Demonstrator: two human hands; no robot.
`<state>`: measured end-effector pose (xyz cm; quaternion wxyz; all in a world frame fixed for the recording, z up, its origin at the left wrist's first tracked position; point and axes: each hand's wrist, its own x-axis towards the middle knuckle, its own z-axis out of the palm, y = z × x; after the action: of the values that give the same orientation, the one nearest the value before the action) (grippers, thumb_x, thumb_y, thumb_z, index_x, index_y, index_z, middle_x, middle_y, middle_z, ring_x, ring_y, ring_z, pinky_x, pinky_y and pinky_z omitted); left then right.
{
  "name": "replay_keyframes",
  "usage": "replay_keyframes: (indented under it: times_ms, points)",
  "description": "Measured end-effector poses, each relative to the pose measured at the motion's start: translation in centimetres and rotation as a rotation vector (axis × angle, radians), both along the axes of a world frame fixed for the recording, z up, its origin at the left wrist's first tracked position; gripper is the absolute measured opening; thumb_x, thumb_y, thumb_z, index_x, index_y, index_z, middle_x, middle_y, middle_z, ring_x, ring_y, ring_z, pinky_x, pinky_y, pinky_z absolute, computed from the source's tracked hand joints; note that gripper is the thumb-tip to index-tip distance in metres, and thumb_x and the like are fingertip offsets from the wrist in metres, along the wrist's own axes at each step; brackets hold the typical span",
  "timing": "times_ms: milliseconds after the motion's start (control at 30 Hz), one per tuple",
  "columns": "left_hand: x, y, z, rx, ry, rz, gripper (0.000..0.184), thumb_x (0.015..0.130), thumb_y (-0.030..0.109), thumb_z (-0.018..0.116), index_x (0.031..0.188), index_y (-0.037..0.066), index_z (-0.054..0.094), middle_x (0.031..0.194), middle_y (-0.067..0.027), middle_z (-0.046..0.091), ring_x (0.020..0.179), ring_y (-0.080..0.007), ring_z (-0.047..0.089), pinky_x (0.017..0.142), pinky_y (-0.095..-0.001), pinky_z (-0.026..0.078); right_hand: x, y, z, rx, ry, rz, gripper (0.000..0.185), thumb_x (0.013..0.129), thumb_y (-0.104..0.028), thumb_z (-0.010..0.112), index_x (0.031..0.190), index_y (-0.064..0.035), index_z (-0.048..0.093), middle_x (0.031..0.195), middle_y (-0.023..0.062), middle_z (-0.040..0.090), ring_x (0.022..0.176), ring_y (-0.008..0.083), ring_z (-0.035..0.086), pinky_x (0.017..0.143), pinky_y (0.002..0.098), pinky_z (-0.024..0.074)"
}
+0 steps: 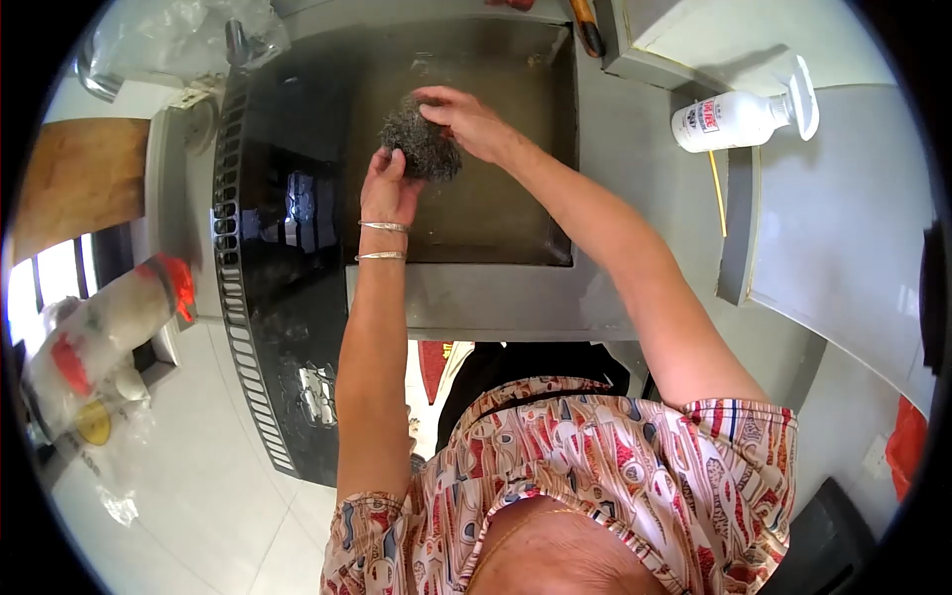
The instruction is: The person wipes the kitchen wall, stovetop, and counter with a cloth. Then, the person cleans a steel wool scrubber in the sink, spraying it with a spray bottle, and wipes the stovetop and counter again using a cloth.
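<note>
A dark grey steel wool scourer (421, 139) is held between both hands, above the sink (496, 223) with murky brownish water in it. My left hand (390, 185), with two silver bangles at the wrist, grips the lower left side of the wool with its thumb on top. My right hand (468, 121) pinches the wool's upper right side. Just left of the hands, a large glossy black panel (288, 228) with a slotted metal edge leans across the sink's left part. Its far end is partly hidden, and my left forearm covers some of it.
A white spray bottle (734, 121) lies on the right counter, with a thin yellow stick (716, 193) beside it. A crumpled clear plastic bag (178, 40) sits at the back left. A bulging plastic bag (99, 337) with red parts is at the far left.
</note>
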<state>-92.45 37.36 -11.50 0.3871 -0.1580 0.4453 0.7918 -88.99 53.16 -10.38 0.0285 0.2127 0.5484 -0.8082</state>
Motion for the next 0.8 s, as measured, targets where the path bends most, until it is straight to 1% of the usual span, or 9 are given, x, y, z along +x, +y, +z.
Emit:
replay_keyframes:
  times_ms: [133, 233, 400, 467, 567, 633, 700, 767, 800]
  points:
    - [0.3, 0.8, 0.9, 0.027, 0.030, -0.018, 0.025, 0.089, 0.010, 0.049, 0.114, 0.009, 0.044, 0.111, -0.0063, 0.053, 0.102, -0.0225, 0.051, 0.086, -0.0481, 0.041, 0.5, -2.0, 0.2, 0.318, 0.169, -0.016, 0.043, 0.079, -0.011, 0.058, 0.120, -0.0044, 0.045, 0.101, 0.0061, 0.055, 0.094, 0.0212, 0.052, 0.078, 0.0342, 0.0428]
    - [1.3, 2.0, -0.4, -0.106, 0.077, 0.032, 0.025, 0.083, 0.002, 0.056, 0.107, 0.003, 0.050, 0.099, -0.0056, 0.057, 0.090, -0.0162, 0.055, 0.078, -0.0313, 0.046, 0.2, -3.1, -0.8, 0.757, 0.171, 0.004, 0.047, 0.077, -0.008, 0.058, 0.120, -0.0044, 0.043, 0.101, 0.0137, 0.056, 0.095, 0.0293, 0.054, 0.079, 0.0373, 0.0434]
    - [0.7, 1.0, -3.9, -0.316, 0.038, -0.142, 0.027, 0.083, 0.009, 0.059, 0.107, 0.004, 0.050, 0.100, -0.0079, 0.055, 0.090, -0.0204, 0.054, 0.070, -0.0370, 0.050, -0.7, 0.2, -4.7, 1.165, -0.097, 0.334, 0.032, 0.083, -0.024, 0.050, 0.108, -0.0048, 0.056, 0.090, 0.0218, 0.060, 0.087, 0.0372, 0.056, 0.076, 0.0418, 0.0440]
    - [-0.1, 0.4, -4.4, -0.552, -0.181, -0.206, 0.030, 0.084, 0.014, 0.058, 0.110, 0.003, 0.049, 0.105, -0.0120, 0.053, 0.092, -0.0261, 0.053, 0.069, -0.0431, 0.049, -0.9, 3.9, -5.1, 0.892, -0.579, 0.074, 0.037, 0.086, -0.034, 0.044, 0.102, -0.0057, 0.060, 0.086, 0.0211, 0.061, 0.085, 0.0349, 0.059, 0.077, 0.0414, 0.0451]
    - [-0.4, 0.3, -4.4, -0.610, -0.347, -0.185, 0.037, 0.083, 0.022, 0.059, 0.112, 0.003, 0.048, 0.110, -0.0145, 0.051, 0.097, -0.0303, 0.051, 0.069, -0.0498, 0.049, -0.2, 7.1, -7.2, 1.005, -0.707, -0.032, 0.040, 0.085, -0.039, 0.046, 0.105, -0.0071, 0.060, 0.093, 0.0187, 0.062, 0.087, 0.0330, 0.059, 0.080, 0.0398, 0.0452]
    - [0.0, 0.7, -4.6, -0.684, -0.367, -0.193, 0.039, 0.082, 0.025, 0.060, 0.112, 0.003, 0.048, 0.111, -0.0141, 0.051, 0.097, -0.0303, 0.051, 0.069, -0.0498, 0.049, 0.8, 5.5, -11.2, 1.202, -0.771, -0.404, 0.036, 0.084, -0.035, 0.051, 0.103, -0.0059, 0.060, 0.092, 0.0146, 0.063, 0.085, 0.0308, 0.060, 0.079, 0.0411, 0.0454]
    - [0.6, 1.9, -4.9, -0.780, -0.318, -0.254, 0.041, 0.080, 0.025, 0.062, 0.112, 0.003, 0.048, 0.112, -0.0120, 0.050, 0.095, -0.0297, 0.053, 0.066, -0.0463, 0.050, -0.7, 1.8, -16.1, 0.599, -0.521, -0.662, 0.026, 0.084, -0.026, 0.055, 0.099, -0.0048, 0.059, 0.087, 0.0094, 0.062, 0.080, 0.0260, 0.060, 0.070, 0.0391, 0.0479]
    - [0.0, 1.8, -9.5, -0.745, -0.357, -0.256, 0.034, 0.081, 0.023, 0.060, 0.107, 0.003, 0.050, 0.107, -0.0129, 0.053, 0.091, -0.0293, 0.054, 0.068, -0.0461, 0.049, -1.0, -0.3, -8.0, -0.278, -0.531, -0.256, 0.018, 0.083, -0.018, 0.055, 0.094, -0.0035, 0.059, 0.082, 0.0061, 0.061, 0.074, 0.0199, 0.060, 0.061, 0.0331, 0.0483]
    - [-0.3, 1.6, -13.1, -0.707, -0.391, -0.261, 0.028, 0.082, 0.022, 0.059, 0.102, 0.003, 0.053, 0.101, -0.0138, 0.055, 0.087, -0.0288, 0.056, 0.069, -0.0459, 0.049, -1.2, -0.7, -5.3, -0.278, -0.529, -0.256, 0.018, 0.083, -0.018, 0.055, 0.094, -0.0035, 0.059, 0.082, 0.0061, 0.061, 0.074, 0.0199, 0.060, 0.061, 0.0331, 0.0483]
